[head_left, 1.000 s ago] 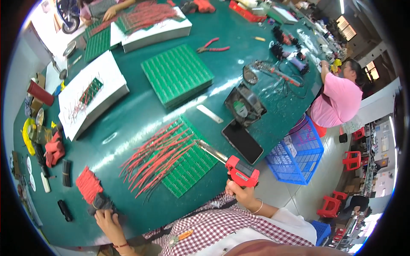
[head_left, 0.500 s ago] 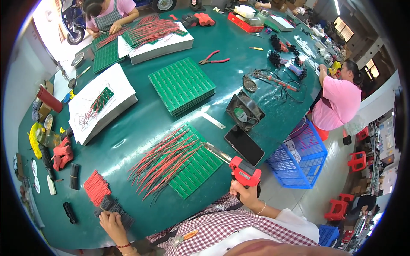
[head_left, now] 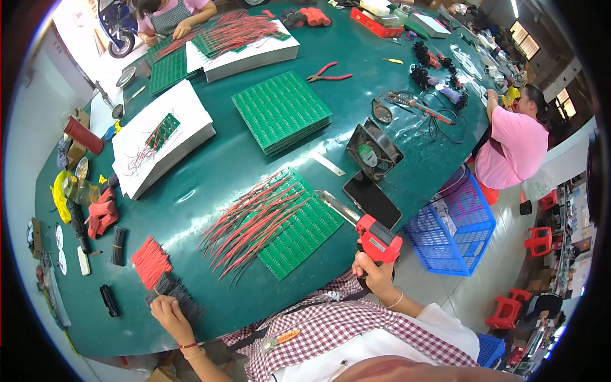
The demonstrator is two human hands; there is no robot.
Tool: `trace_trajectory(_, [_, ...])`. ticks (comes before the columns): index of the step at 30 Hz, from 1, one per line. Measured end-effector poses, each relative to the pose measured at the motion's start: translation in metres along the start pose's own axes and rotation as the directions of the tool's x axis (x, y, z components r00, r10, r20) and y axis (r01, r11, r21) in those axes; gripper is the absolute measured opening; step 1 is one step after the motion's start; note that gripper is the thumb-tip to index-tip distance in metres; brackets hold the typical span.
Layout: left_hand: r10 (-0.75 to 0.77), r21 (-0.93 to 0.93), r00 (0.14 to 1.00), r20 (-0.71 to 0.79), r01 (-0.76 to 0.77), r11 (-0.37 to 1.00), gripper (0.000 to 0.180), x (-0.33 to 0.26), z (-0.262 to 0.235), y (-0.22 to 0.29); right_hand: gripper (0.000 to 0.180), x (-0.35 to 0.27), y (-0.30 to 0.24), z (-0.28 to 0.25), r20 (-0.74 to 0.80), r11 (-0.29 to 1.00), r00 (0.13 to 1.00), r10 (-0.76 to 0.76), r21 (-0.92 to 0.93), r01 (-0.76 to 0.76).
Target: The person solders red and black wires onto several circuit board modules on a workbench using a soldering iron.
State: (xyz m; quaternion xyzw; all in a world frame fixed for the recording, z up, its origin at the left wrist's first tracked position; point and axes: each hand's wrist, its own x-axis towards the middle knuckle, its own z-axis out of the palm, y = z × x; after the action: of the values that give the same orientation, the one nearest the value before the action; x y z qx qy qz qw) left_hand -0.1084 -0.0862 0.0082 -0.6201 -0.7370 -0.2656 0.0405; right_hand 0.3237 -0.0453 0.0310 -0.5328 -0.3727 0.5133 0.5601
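My right hand is wrapped round the handle of a red and black soldering gun. Its metal tip points at the right edge of a green circuit board panel. Long red and black wires cover the panel's left half and stick out past its side. At the table's near edge, my left hand has its fingers curled together on the lower edge of a heap of short black wires; the fingertips are partly hidden. Red wires in a bundle lie just beyond that heap.
Stacked green panels, red-handled pliers, a black fan and a phone lie beyond the work. A white block bears a small wired board. Blue crates stand right of the table. Two people sit at other places.
The whole view has shifted slightly, so the table appears higher and further right. My left hand stays at the black wires, and my right hand still holds the soldering gun by the panel.
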Motion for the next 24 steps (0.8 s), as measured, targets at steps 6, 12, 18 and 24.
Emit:
trace_trajectory(6, [-0.064,-0.085,0.991,0.118,0.074,0.994,0.012,0.015,-0.001,-0.018,0.03,0.003,0.008,-0.002,0.006,0.999,0.999,-0.033,0.012,0.033])
trace_trajectory(12, [-0.238,-0.468,0.956,-0.172,0.133,0.874,0.011,0.053,0.003,0.011,0.032,0.011,0.001,-0.004,-0.045,0.998,0.998,-0.05,0.036,0.052])
trace_trajectory(18, [0.088,-0.563,0.959,0.269,0.082,0.822,0.008,0.091,0.051,0.163,0.032,0.012,0.01,-0.009,-0.062,0.994,0.998,-0.018,0.108,0.025])
trace_trajectory(24, [0.368,-0.538,0.904,0.218,-0.204,0.818,0.008,0.1,0.125,0.246,0.033,0.001,0.01,-0.019,-0.066,0.997,0.998,0.008,0.077,-0.003])
